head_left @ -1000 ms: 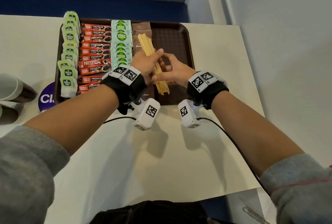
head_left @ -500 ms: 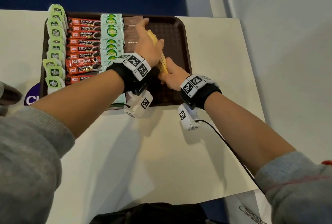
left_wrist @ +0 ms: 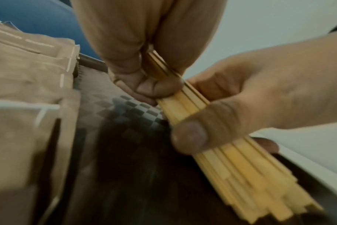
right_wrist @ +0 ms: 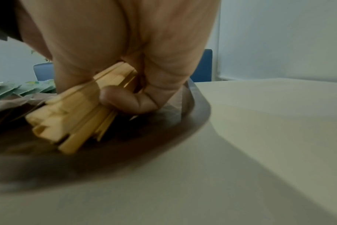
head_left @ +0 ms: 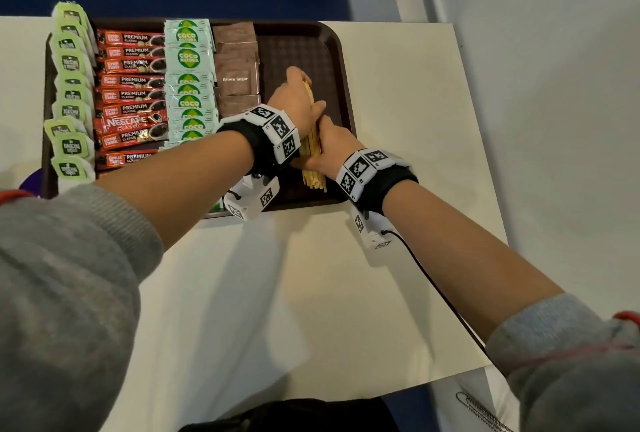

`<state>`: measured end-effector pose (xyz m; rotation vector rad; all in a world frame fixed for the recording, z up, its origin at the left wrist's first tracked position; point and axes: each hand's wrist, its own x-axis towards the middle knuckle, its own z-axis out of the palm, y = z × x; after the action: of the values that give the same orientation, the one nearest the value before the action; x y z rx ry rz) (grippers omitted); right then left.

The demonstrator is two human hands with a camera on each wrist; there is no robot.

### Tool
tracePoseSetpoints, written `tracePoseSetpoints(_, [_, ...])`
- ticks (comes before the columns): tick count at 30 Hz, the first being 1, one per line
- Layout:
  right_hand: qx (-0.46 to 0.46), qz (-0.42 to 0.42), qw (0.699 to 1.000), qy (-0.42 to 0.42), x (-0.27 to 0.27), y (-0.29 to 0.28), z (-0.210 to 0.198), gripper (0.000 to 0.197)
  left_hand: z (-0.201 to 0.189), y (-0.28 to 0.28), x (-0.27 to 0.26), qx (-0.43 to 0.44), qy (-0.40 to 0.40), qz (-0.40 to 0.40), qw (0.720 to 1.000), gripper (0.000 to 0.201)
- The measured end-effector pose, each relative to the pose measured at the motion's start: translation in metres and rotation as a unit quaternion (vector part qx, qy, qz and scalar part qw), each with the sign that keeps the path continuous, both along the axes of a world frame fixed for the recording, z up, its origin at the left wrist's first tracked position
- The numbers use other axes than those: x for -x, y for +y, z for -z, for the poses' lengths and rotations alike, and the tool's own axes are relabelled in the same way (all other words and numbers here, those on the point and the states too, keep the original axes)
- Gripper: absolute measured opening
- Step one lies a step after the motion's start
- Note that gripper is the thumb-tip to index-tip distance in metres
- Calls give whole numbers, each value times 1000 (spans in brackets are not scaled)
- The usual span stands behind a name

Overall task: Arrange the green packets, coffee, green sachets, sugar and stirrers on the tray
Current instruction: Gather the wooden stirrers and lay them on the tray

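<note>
A brown tray [head_left: 341, 61] holds columns of green packets [head_left: 71, 64], red coffee sticks [head_left: 131, 94], green sachets [head_left: 188, 57] and brown sugar sachets [head_left: 235, 76]. Both hands hold a bundle of pale wooden stirrers [head_left: 313, 173] low over the tray's bare right strip. My left hand [head_left: 298, 85] grips the bundle's far part, fingers curled round it [left_wrist: 144, 86]. My right hand [head_left: 322, 144] grips the near part, thumb on top [left_wrist: 190, 137]. The stirrers' near ends [right_wrist: 67, 126] fan out below the right palm, close to the tray floor [right_wrist: 154, 137].
The white table [head_left: 398, 120] reaches right to a pale wall [head_left: 536, 85]; its near edge runs by my lap. A purple round item [head_left: 29, 180] peeks out left of the tray. A cable [head_left: 433, 279] trails from the right wrist camera.
Both hands carried the stirrer bundle rightward, away from the sugar, and lower over the tray. The left hand slid to the bundle's far part; the right hand's grip is nearer me.
</note>
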<state>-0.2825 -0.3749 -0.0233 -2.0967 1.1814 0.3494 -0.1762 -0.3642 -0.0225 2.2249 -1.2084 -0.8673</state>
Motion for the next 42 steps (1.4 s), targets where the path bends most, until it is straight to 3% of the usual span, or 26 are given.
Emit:
tracePoseSetpoints(10, [0, 26, 999, -31, 5, 3, 3, 103, 5, -1, 7, -72, -55, 7, 996, 56])
tracePoseSetpoints(17, [2, 31, 999, -30, 13, 0, 1, 94, 7, 8, 5, -61, -83, 32, 994, 57])
tracePoseSetpoints(24, [13, 29, 999, -11, 19, -2, -3, 94, 6, 10, 3, -66, -106, 51, 991, 73])
tracePoseSetpoints(33, [-2, 80, 997, 11, 20, -5, -2, 65, -1, 6, -10, -101, -132, 49, 985, 44])
tracePoseSetpoints(42, [78, 75, 994, 31, 17, -10, -2, 63, -6, 10, -11, -149, -175, 69, 971, 44])
